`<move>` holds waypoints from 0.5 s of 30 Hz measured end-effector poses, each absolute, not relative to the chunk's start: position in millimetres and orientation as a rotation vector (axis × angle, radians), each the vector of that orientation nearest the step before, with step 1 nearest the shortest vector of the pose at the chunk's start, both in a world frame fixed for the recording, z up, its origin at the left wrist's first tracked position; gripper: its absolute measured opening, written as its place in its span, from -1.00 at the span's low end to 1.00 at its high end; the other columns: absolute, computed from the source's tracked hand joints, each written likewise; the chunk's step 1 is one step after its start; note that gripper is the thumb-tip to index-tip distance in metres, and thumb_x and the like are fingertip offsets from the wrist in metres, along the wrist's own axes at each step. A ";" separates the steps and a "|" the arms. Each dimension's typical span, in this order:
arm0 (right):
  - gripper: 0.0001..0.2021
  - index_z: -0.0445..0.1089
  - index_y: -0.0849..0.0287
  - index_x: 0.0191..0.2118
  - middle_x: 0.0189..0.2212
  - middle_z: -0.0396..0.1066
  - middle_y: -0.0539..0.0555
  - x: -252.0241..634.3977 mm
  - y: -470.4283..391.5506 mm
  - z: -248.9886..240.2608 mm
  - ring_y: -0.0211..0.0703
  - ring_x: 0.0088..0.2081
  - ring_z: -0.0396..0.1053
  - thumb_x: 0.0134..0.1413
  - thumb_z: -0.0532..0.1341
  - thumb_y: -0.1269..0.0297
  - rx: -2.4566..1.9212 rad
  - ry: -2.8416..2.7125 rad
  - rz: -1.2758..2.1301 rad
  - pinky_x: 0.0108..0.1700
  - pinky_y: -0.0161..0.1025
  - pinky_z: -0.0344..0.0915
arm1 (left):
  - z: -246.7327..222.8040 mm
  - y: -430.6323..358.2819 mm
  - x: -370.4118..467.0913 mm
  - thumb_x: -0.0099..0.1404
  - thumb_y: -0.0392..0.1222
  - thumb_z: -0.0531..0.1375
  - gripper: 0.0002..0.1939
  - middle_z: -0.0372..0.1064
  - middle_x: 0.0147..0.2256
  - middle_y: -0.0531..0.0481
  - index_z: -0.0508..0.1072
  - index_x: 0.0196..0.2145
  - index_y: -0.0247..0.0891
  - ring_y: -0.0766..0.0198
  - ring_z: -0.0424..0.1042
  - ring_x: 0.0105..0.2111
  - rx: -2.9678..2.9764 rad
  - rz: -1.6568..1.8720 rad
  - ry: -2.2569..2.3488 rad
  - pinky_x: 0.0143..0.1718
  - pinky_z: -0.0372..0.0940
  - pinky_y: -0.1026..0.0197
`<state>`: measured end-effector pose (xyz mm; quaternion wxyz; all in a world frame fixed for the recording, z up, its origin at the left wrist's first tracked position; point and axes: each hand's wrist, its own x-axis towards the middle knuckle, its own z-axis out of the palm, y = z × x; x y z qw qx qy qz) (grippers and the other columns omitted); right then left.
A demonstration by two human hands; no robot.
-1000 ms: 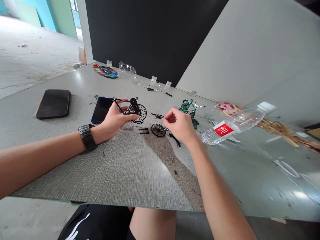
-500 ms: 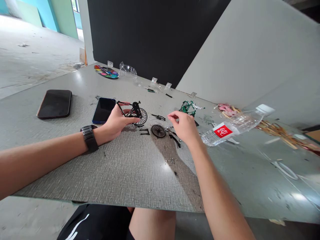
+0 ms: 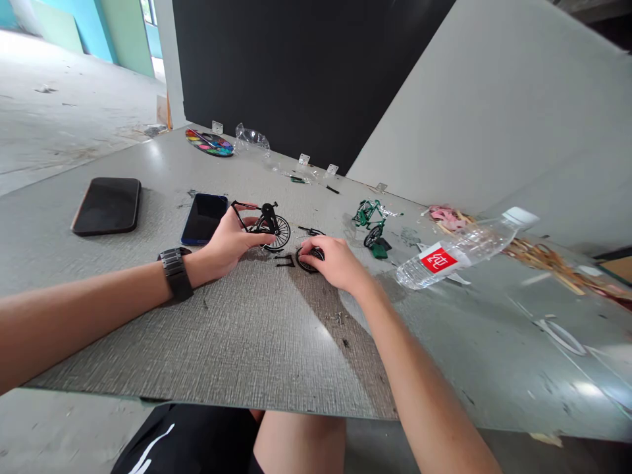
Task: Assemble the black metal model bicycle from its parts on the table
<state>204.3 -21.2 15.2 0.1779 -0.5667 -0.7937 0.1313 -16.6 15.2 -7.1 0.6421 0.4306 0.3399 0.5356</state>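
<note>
My left hand (image 3: 230, 244), with a dark watch at the wrist, is closed around a black miniature bicycle frame (image 3: 269, 217) that has one spoked wheel (image 3: 282, 233) on it. To its right my right hand (image 3: 334, 262) has its thumb and fingers at a loose black wheel (image 3: 310, 266) on the table, covering part of it. Whether the fingers grip the wheel is hard to make out. Between the hands lies a small black bracket-shaped part (image 3: 285, 261). A thin black part (image 3: 311, 230) lies just behind my right hand.
A green miniature bicycle (image 3: 370, 216) stands behind and right of my right hand, near a plastic bottle (image 3: 434, 260). Two phones (image 3: 107, 205) (image 3: 205, 218) lie left. A paint palette (image 3: 210, 142) is at the back; tiny screws (image 3: 338, 318) lie nearer me.
My right hand has moved left and slightly down, from above the loose parts onto the loose wheel. The green bicycle now shows more fully. My left hand has stayed put.
</note>
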 end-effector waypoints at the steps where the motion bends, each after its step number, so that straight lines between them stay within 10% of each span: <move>1: -0.93 0.48 0.08 -0.30 -0.17 0.53 0.06 204.6 -21.5 15.0 -0.07 -0.09 0.44 0.18 0.24 0.30 -1.606 -2.244 0.372 0.01 -0.09 0.31 | -6.9 15.0 -16.6 -0.13 -0.52 0.42 -0.30 0.46 -0.27 0.01 0.24 -0.07 -0.21 0.26 0.51 -0.31 0.981 1.219 0.778 -0.33 0.37 0.25; 15: -0.93 0.47 0.08 -0.29 -0.17 0.54 0.05 202.6 -23.7 16.8 -0.07 -0.10 0.44 0.19 0.23 0.29 -1.555 -2.204 0.303 0.00 -0.09 0.31 | -10.6 16.4 -16.3 -0.14 -0.51 0.42 -0.30 0.46 -0.28 0.03 0.25 -0.07 -0.20 0.24 0.52 -0.29 1.007 1.228 0.743 -0.29 0.40 0.20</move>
